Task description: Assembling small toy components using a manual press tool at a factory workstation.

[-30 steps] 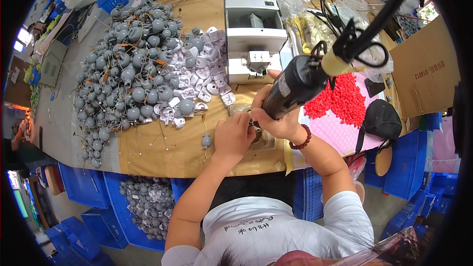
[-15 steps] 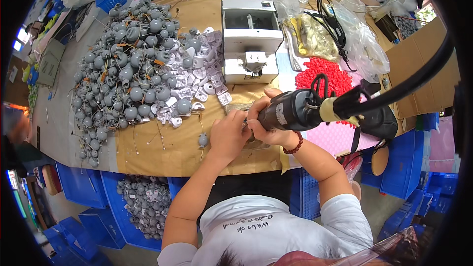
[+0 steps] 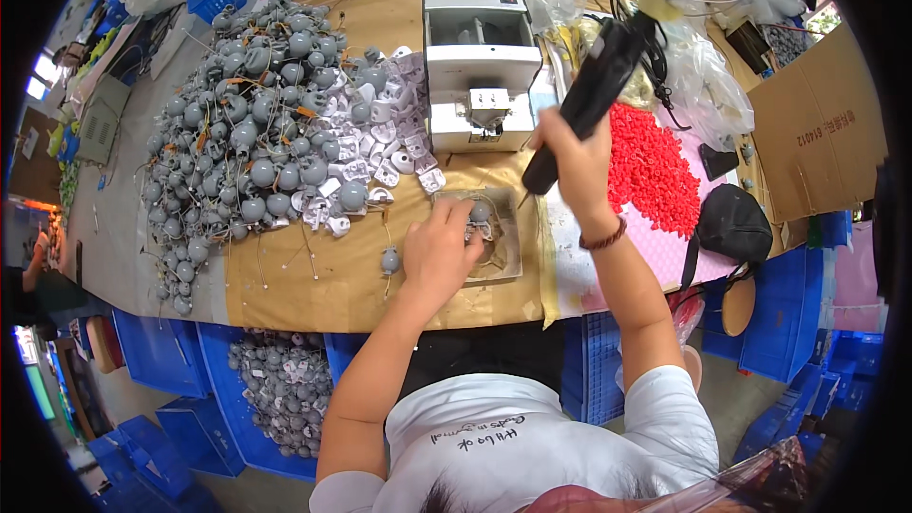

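My left hand (image 3: 437, 252) is closed on a small grey ball-shaped part (image 3: 479, 213) with a whitish piece at its base. It holds this at a shallow cardboard tray (image 3: 514, 272) near the table's front edge; the fingers hide some of the part. My right hand (image 3: 581, 171) grips a black electric screwdriver (image 3: 600, 71), tilted, its thin bit pointing down beside the tray's right side. The bit is apart from the part. A white screw feeder machine (image 3: 475, 71) stands just behind the tray. Left of my left hand lies a single grey ball part (image 3: 390, 260) with a wire.
A large heap of grey ball parts (image 3: 256, 123) with wires covers the left, white plastic pieces (image 3: 380, 147) beside it. At right are small red parts (image 3: 655, 171), a black pouch (image 3: 733, 233), clear bags (image 3: 708, 85) and a cardboard box (image 3: 817, 123). Blue crates (image 3: 214, 361) stand below the table.
My right hand has lifted the screwdriver up and right, away from the part, and turned it more upright. My left hand stays at the tray, with the grey part now visible.
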`<move>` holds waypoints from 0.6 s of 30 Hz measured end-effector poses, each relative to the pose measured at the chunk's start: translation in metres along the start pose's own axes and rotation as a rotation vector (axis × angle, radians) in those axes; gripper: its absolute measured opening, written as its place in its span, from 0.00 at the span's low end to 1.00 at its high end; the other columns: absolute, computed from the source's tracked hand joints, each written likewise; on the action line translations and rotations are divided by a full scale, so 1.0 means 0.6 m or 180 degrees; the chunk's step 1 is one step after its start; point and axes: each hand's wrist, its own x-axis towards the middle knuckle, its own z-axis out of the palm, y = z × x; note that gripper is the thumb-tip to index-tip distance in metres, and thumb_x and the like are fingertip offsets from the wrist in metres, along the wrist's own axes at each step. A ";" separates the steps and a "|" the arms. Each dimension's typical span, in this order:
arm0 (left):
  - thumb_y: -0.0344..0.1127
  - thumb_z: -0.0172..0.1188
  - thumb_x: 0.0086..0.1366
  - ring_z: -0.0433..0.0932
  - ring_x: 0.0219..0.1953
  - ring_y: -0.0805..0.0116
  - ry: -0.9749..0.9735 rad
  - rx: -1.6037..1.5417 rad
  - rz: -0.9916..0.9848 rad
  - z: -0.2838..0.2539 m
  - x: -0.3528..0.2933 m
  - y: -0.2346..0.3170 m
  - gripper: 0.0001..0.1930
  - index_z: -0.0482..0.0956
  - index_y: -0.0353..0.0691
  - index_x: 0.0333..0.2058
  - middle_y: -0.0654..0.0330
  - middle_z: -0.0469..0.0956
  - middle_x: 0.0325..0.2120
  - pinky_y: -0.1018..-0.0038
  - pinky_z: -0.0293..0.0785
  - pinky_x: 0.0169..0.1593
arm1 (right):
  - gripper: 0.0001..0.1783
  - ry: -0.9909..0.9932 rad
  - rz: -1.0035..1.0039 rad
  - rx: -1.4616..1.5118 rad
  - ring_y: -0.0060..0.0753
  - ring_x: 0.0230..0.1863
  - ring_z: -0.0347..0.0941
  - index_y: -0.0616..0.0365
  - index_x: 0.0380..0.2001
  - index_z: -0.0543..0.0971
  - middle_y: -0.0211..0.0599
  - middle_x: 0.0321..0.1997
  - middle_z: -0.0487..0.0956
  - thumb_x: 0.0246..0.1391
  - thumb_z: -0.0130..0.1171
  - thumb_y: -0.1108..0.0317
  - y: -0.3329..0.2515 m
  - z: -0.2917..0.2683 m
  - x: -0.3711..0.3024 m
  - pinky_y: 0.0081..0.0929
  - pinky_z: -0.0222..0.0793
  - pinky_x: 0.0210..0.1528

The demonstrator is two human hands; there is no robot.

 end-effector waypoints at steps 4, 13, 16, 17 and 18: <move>0.34 0.69 0.59 0.81 0.45 0.55 0.0011 -0.0179 0.0191 -0.005 -0.003 -0.005 0.20 0.80 0.42 0.50 0.59 0.81 0.46 0.62 0.72 0.43 | 0.24 0.0253 0.0050 -0.0238 0.29 0.42 0.80 0.65 0.57 0.71 0.37 0.43 0.80 0.60 0.66 0.72 0.063 -0.066 0.059 0.28 0.77 0.45; 0.32 0.70 0.59 0.82 0.44 0.59 0.0349 -0.0080 0.0575 0.005 -0.021 -0.011 0.17 0.80 0.44 0.48 0.62 0.83 0.43 0.64 0.70 0.42 | 0.10 -0.1445 -0.0521 -0.1667 0.41 0.42 0.72 0.59 0.40 0.85 0.39 0.35 0.80 0.55 0.69 0.69 0.088 -0.023 -0.121 0.35 0.69 0.47; 0.32 0.70 0.60 0.82 0.44 0.59 0.0327 -0.0032 0.0601 0.003 -0.018 -0.007 0.17 0.80 0.44 0.48 0.61 0.83 0.42 0.64 0.70 0.42 | 0.07 -0.1070 -0.0807 -0.1406 0.31 0.39 0.73 0.61 0.39 0.85 0.33 0.34 0.79 0.59 0.67 0.71 0.098 -0.007 -0.114 0.28 0.69 0.45; 0.31 0.70 0.60 0.82 0.44 0.59 0.0310 -0.0024 0.0603 0.001 -0.017 -0.005 0.16 0.80 0.43 0.47 0.61 0.83 0.42 0.64 0.71 0.42 | 0.06 -0.0918 -0.0952 -0.1294 0.26 0.38 0.74 0.61 0.39 0.85 0.31 0.33 0.79 0.60 0.67 0.71 0.097 0.001 -0.108 0.24 0.69 0.44; 0.30 0.70 0.60 0.82 0.44 0.58 0.0296 -0.0134 0.0559 -0.002 -0.017 -0.003 0.16 0.80 0.42 0.47 0.60 0.83 0.42 0.64 0.73 0.43 | 0.06 -0.0905 -0.0556 -0.0966 0.23 0.38 0.74 0.62 0.39 0.85 0.30 0.34 0.80 0.61 0.66 0.71 0.092 0.004 -0.099 0.23 0.69 0.43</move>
